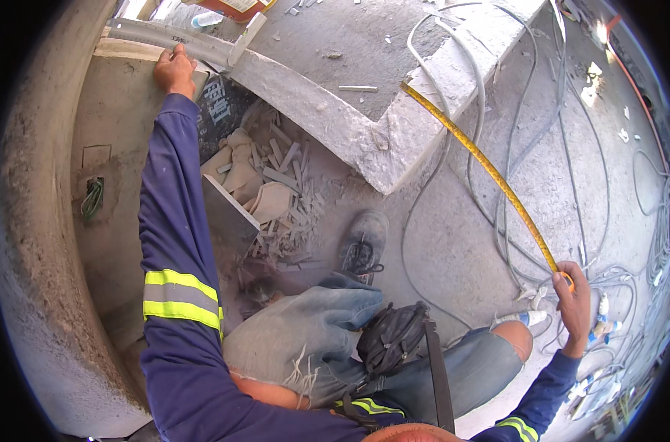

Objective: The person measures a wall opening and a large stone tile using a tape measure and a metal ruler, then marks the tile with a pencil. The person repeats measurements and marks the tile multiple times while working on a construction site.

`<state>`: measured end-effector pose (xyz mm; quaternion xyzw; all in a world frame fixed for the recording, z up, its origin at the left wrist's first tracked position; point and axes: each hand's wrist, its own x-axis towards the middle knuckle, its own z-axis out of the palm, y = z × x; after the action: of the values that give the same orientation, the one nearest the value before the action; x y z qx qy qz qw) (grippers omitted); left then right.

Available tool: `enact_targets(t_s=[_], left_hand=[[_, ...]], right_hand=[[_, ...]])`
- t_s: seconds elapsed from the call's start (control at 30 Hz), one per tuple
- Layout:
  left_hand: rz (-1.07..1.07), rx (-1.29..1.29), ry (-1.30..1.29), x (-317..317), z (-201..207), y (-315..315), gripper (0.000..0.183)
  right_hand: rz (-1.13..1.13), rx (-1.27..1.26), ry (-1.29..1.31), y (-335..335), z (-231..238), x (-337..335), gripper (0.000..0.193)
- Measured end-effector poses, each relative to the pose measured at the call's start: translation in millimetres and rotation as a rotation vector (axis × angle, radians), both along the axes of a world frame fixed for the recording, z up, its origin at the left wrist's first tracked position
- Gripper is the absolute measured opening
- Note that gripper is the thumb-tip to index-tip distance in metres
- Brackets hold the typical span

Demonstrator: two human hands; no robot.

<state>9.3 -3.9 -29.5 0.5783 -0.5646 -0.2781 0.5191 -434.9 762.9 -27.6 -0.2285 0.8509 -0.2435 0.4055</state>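
Observation:
My right hand (573, 308) is closed around a tape measure with an orange rim, at the right. Its yellow blade (489, 168) is pulled out in a curve to the upper left, and the free end lies over a rough concrete ledge (394, 151). At the upper left my left hand (175, 71) has its fingers bent against a long grey straight bar (162, 35) on top of a low wall. Part of its grip is hidden. A short pale crosspiece (248, 38) stands at the bar's right end.
Broken offcuts and tile scraps (276, 184) lie between the wall and my shoe (363, 243). Grey cables (504, 214) loop over the floor at right. A black pouch (395, 337) rests by my thigh. Green wires (92, 197) poke from a wall box.

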Motion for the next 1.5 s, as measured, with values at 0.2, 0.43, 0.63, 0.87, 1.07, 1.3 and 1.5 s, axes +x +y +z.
enact_targets(t_s=[0.2,0.43,0.63,0.87,1.07,1.3,1.5], left_hand=[[0.058,0.081,-0.087,8,13,2,0.049],[0.028,0.134,-0.091,-10,22,18,0.043],[0.015,0.158,-0.052,-3,31,25,0.036],[0.108,0.133,-0.075,-7,24,19,0.033],[0.094,0.134,-0.063,-1,24,15,0.025],[0.078,0.125,-0.086,0,19,12,0.027],[-0.011,0.168,-0.146,-10,30,31,0.05]], right_hand=[[0.101,0.021,0.17,-12,68,0,0.027],[0.111,0.061,0.171,-4,73,-6,0.029],[0.139,0.06,0.15,-5,66,-1,0.03],[0.136,0.058,0.108,-1,55,-4,0.027],[0.067,0.104,0.065,3,47,-7,0.025],[0.119,-0.009,0.141,21,26,-12,0.027],[0.131,-0.004,0.168,22,24,-12,0.026]])
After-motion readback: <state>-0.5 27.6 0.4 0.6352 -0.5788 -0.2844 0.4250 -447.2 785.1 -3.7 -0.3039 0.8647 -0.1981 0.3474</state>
